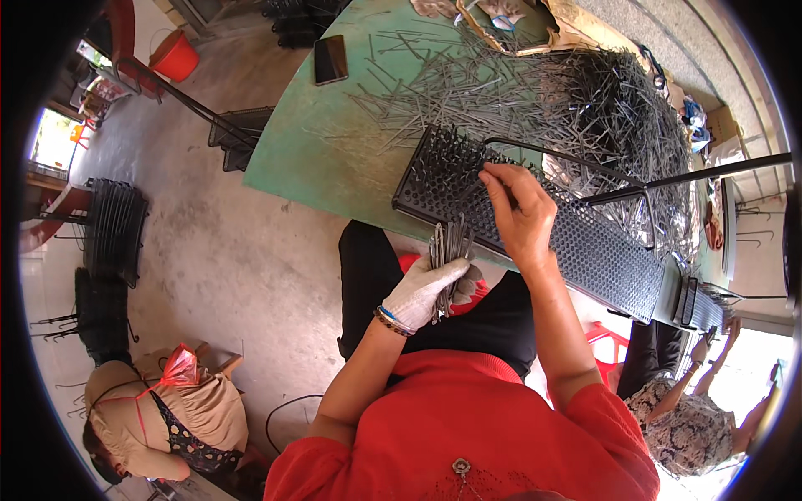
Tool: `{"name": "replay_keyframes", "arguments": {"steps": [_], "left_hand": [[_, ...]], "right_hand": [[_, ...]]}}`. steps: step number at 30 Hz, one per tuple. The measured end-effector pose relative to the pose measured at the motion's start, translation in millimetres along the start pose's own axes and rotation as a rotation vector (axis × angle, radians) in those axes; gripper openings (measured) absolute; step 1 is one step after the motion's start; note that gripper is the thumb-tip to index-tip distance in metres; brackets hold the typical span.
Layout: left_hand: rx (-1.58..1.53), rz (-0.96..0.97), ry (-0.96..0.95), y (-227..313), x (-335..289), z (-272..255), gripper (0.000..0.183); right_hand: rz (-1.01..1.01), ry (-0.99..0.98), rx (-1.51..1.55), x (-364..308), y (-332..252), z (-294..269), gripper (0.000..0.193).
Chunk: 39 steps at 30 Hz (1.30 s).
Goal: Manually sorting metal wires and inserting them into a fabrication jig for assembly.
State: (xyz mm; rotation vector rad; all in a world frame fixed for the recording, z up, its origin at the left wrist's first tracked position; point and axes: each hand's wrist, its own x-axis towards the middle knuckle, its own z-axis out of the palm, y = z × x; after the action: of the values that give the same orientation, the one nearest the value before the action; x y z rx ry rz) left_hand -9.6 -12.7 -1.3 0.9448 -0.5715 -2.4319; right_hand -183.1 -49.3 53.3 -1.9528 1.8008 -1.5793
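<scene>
My left hand (420, 294), in a white glove with red on it, is closed around a bundle of thin grey metal rods (452, 241) just off the table's near edge. A long black perforated metal panel (597, 265) lies along that edge. Many small dark pieces (447, 163) stand up from the holes at its left end. Over this part is my bare right hand (526, 219), thumb and forefinger pinched together close to the panel. Whatever the pinch holds is too small to make out. A black bar frame (568, 156) rises from the panel behind my right hand.
Loose metal rods (610, 104) lie heaped across the green table (288, 150), near a dark phone (331, 60). Stacked black racks (115, 230) and a red bucket (174, 56) are at left. One person (167, 409) is at lower left, another (689, 426) at lower right.
</scene>
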Motion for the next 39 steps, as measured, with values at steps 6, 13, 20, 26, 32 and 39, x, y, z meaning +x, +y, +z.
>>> {"name": "replay_keyframes", "arguments": {"steps": [6,13,20,26,32,39], "left_hand": [[-0.001,-0.011,-0.004,-0.9,-1.8,1.0,0.02],[-0.026,0.016,-0.002,-4.6,-2.7,-0.5,0.021],[-0.057,0.027,0.003,-7.2,-4.2,-3.2,0.022],[-0.037,-0.005,0.011,-7.5,-1.2,2.0,0.02],[-0.025,-0.008,0.026,-7.2,2.9,6.1,0.019],[-0.028,-0.019,0.045,-6.7,3.2,6.9,0.019]], "right_hand": [[0.063,-0.052,0.052,-2.4,-10.1,-7.5,0.014],[0.046,-0.034,0.094,-3.1,-7.0,-2.5,0.014],[0.164,-0.046,0.153,-3.5,-6.3,-1.9,0.013],[0.198,0.029,0.119,-8.4,-1.3,4.4,0.013],[-0.027,0.121,-0.021,-10.9,-3.8,12.4,0.015],[-0.132,0.065,-0.022,-7.4,-5.5,13.9,0.017]]}}
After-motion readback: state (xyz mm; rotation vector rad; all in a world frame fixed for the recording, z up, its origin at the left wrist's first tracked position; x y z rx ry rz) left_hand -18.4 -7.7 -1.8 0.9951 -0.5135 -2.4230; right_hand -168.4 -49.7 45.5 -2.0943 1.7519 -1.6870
